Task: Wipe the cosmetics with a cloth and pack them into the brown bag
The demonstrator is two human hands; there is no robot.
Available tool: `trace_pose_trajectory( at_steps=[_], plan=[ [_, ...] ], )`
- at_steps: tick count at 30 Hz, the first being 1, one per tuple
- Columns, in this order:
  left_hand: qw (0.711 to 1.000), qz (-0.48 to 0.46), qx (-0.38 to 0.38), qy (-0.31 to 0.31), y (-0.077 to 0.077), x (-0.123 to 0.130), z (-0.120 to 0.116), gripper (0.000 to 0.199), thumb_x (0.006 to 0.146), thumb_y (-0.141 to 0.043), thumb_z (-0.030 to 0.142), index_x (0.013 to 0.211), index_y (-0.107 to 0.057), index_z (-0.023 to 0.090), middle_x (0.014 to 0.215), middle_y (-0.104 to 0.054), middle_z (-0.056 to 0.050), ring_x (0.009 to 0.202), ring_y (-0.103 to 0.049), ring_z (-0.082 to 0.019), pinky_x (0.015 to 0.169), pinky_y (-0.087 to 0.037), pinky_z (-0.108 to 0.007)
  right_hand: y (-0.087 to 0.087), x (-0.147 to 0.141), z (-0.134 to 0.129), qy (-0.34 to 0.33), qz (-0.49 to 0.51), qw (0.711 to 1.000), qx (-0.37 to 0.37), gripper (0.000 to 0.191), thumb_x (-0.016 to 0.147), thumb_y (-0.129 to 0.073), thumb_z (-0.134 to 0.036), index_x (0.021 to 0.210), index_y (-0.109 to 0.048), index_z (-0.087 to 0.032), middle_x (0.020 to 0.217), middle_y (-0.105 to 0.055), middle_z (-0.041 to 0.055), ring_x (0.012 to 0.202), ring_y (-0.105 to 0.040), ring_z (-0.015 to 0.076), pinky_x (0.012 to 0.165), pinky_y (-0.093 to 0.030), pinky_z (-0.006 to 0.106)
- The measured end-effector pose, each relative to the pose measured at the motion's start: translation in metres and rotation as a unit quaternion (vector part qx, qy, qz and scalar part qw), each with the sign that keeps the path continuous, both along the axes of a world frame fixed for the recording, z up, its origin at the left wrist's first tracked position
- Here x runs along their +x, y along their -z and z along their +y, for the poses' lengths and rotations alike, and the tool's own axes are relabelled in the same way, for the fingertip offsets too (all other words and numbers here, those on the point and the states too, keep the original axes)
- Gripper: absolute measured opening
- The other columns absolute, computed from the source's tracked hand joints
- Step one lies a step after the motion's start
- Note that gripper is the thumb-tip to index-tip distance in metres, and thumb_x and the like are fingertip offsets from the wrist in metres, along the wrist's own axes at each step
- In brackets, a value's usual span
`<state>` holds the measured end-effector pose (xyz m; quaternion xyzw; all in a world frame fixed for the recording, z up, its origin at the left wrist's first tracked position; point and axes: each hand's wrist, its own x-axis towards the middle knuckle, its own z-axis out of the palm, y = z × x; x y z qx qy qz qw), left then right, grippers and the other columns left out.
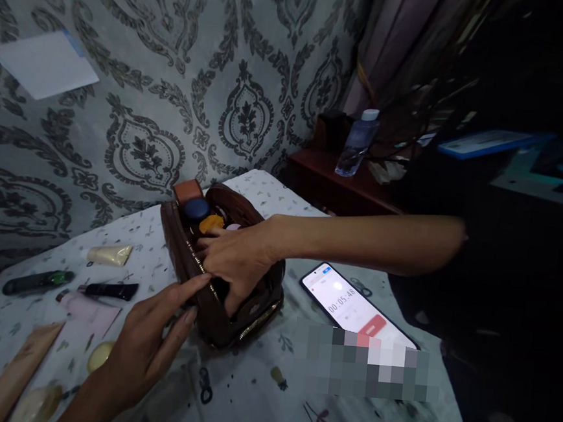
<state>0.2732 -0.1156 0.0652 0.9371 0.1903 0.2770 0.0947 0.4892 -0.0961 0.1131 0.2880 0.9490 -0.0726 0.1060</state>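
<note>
A dark brown leather toiletry bag (180, 255) with gold zips stands unzipped on the bed sheet. My right hand (238, 259) reaches into it from the right, thumb and fingers spread apart; some fingertips are hidden among the contents, and nothing shows in its grasp. Beside those fingers are an orange lid (211, 224) and a dark blue round lid (196, 209). A pale pink item (234, 227) peeks out behind the hand. My left hand (149, 340) holds the bag's near left side, index finger on the zipped rim and thumb lower on the outside.
Left on the patterned sheet (252, 397) lie a cream tube (110, 255), a green-black bottle (37, 282), a black tube (112, 289), a pink tube (89, 311), a tan tube (20, 372) and a yellow round container (100, 357). A phone (347, 301) shows a timer. A water bottle (357, 145) stands behind.
</note>
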Motion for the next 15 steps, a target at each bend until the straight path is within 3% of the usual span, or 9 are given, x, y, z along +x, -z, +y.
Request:
trace_pose_trajectory(
  at_steps=[4,10,15],
  plan=[
    [1.0,0.002,-0.009,0.011,0.0,0.001,0.0,0.037,0.099,-0.045,0.02,0.135,-0.052,0.021,0.111,-0.073,-0.007,0.1,-0.071,-0.012,0.083,-0.055,-0.015,0.003,0.0,-0.007,-0.011,-0.055,0.998,0.021,0.051,0.075,-0.074,-0.051,0.111,-0.072,-0.013,0.118,-0.067,0.0168,0.129,-0.042,0.04,0.109,-0.024,0.058],
    [1.0,-0.01,-0.012,0.004,0.001,0.001,0.0,0.037,0.097,-0.048,0.02,0.134,-0.053,0.023,0.116,-0.073,-0.006,0.103,-0.071,-0.014,0.087,-0.055,-0.018,-0.004,-0.006,-0.01,0.0,-0.113,0.993,0.037,0.035,0.077,-0.074,-0.038,0.1,-0.073,-0.012,0.106,-0.07,0.0151,0.129,-0.043,0.0396,0.108,-0.028,0.058],
    [0.999,0.0,-0.032,0.01,0.0,-0.001,0.0,0.04,0.097,-0.048,0.019,0.136,-0.051,0.023,0.12,-0.072,-0.007,0.1,-0.072,-0.015,0.088,-0.057,-0.022,-0.011,-0.011,-0.012,0.002,-0.155,0.988,0.006,0.021,0.085,-0.066,-0.029,0.097,-0.072,-0.013,0.11,-0.069,0.0162,0.134,-0.038,0.04,0.111,-0.024,0.061]
  ],
)
